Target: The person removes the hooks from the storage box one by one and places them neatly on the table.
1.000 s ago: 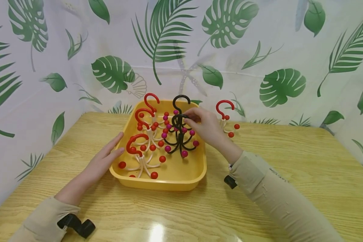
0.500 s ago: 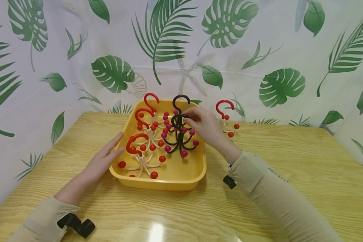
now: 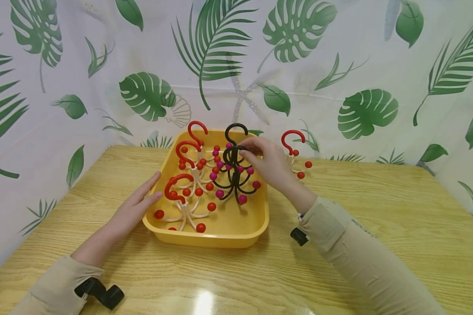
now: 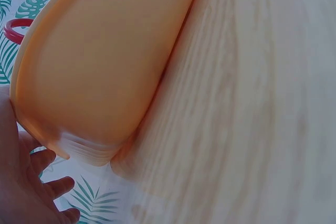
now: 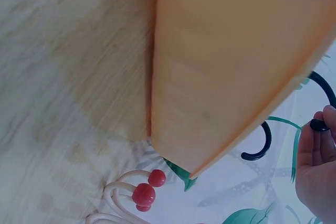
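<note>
In the head view my right hand (image 3: 271, 164) pinches the hook tip of a black multi-arm hanger (image 3: 235, 179) with magenta ball ends, upright at the right side of a yellow plastic bin (image 3: 209, 240). Behind it in the bin stands another black hanger (image 3: 236, 127), partly hidden. My left hand (image 3: 132, 208) rests on the bin's left rim, fingers extended. The left wrist view shows that hand (image 4: 26, 182) at the rim with its fingers spread outside the wall. In the right wrist view the thumb and fingers (image 5: 320, 163) hold the black hook's end.
Three white hangers with red hooks and red balls, the nearest a front one (image 3: 185, 210), line the bin's left half. Another red-hooked hanger (image 3: 293, 142) stands on the wooden table (image 3: 362, 210), right of the bin. A leaf-print cloth (image 3: 307, 100) hangs behind.
The gripped black hanger has risen very slightly and its lower balls have shifted a little right. My left hand and the bin stay where they were.
</note>
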Available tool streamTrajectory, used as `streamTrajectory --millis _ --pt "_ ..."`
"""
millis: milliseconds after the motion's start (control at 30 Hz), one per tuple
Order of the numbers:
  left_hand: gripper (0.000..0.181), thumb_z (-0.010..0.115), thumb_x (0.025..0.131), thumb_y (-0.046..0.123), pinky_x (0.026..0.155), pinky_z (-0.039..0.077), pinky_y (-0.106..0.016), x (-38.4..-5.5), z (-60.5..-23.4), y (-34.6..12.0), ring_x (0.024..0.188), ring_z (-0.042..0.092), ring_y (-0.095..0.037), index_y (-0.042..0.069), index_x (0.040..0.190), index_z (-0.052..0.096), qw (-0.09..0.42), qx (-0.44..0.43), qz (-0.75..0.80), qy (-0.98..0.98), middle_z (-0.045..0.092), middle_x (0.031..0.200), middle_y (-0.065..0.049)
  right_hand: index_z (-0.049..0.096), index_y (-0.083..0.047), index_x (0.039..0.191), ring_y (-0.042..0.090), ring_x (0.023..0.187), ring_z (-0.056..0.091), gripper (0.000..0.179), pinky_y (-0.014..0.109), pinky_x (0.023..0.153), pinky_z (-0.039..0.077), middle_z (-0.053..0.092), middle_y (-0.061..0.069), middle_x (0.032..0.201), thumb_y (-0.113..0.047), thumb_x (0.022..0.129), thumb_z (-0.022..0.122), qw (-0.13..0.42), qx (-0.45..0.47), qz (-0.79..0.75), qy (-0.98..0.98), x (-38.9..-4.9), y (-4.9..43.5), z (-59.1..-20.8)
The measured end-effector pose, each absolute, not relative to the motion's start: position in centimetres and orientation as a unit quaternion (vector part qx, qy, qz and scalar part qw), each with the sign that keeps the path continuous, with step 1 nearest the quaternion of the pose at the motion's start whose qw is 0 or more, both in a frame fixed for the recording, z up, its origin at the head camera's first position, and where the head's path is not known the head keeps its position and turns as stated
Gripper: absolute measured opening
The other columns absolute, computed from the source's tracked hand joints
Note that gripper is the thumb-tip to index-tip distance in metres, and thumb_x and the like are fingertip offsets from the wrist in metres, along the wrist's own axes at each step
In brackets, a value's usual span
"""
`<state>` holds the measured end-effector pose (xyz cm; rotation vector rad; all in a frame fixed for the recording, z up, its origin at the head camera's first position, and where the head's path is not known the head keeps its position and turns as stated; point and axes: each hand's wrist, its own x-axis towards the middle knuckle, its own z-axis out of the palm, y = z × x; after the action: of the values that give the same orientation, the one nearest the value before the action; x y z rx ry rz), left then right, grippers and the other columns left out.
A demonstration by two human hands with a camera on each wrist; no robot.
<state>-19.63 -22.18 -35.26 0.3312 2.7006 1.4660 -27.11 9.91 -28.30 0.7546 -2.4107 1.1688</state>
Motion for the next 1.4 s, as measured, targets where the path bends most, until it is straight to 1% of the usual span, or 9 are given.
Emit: streamTrajectory --millis 333,567,733,900,1133,1300,1400 --pt "0.065 0.044 0.101 0.041 0.111 0.011 -0.060 -19.5 -35.3 -22.2 0.144 0.007 -0.032 0.021 0.155 0.016 0.024 0.108 0.476 0.872 0.011 0.159 -0.006 0.068 -0.002 0.107 0.020 0.093 0.065 0.018 0.032 0.086 0.052 0.069 0.010 0.102 -0.008 0.090 0.067 0.186 0.266 0.429 -0.843 -26.4 10.1 -26.8" --pt "0.064 0.044 0.101 0.039 0.111 0.011 -0.060 -19.5 -35.3 -22.2 0.144 0.007 -0.033 0.020 0.155 0.015 0.023 0.110 0.478 0.871 0.010 0.159 -0.007 0.068 0.001 0.105 0.020 0.088 0.066 0.018 0.032 0.084 0.053 0.069 0.011 0.098 -0.004 0.088 0.067 0.212 0.284 0.447 -0.821 -25.6 10.7 -25.8" --pt "0.064 0.044 0.101 0.040 0.111 0.011 -0.060 -19.5 -35.2 -22.2 0.144 0.007 -0.032 0.021 0.155 0.016 0.023 0.110 0.478 0.871 0.010 0.159 -0.006 0.069 -0.001 0.105 0.017 0.086 0.064 0.018 0.029 0.082 0.052 0.068 0.008 0.097 -0.007 0.088 0.068 0.236 0.284 0.442 -0.818 -25.1 11.4 -25.2" --pt "0.064 0.044 0.101 0.040 0.111 0.011 -0.059 -19.5 -35.2 -22.2 0.144 0.007 -0.032 0.020 0.155 0.016 0.022 0.111 0.478 0.871 0.011 0.159 -0.007 0.069 0.000 0.106 0.015 0.086 0.063 0.018 0.024 0.080 0.051 0.067 0.009 0.098 -0.007 0.089 0.066 0.248 0.291 0.446 -0.809 -24.6 12.4 -24.4" --pt "0.064 0.044 0.101 0.039 0.111 0.011 -0.059 -19.5 -35.2 -22.2 0.144 0.007 -0.032 0.019 0.155 0.016 0.022 0.114 0.479 0.870 0.011 0.159 -0.007 0.069 0.000 0.106 0.010 0.080 0.060 0.018 0.017 0.073 0.049 0.068 0.009 0.095 -0.006 0.089 0.067 0.267 0.274 0.451 -0.806 -23.9 14.3 -23.7" --pt "0.064 0.044 0.101 0.039 0.111 0.010 -0.059 -19.5 -35.2 -22.2 0.144 0.007 -0.032 0.019 0.155 0.016 0.021 0.114 0.480 0.869 0.011 0.159 -0.007 0.069 0.000 0.106 0.003 0.080 0.060 0.019 0.016 0.074 0.049 0.069 0.010 0.096 -0.006 0.088 0.068 0.283 0.247 0.439 -0.816 -23.7 16.0 -23.3" --pt "0.065 0.044 0.101 0.040 0.111 0.010 -0.059 -19.5 -35.2 -22.2 0.144 0.007 -0.032 0.019 0.155 0.016 0.021 0.114 0.481 0.869 0.011 0.159 -0.007 0.069 -0.001 0.107 0.001 0.081 0.060 0.020 0.015 0.077 0.048 0.068 0.010 0.097 -0.007 0.089 0.068 0.287 0.226 0.429 -0.826 -23.7 17.2 -23.1"
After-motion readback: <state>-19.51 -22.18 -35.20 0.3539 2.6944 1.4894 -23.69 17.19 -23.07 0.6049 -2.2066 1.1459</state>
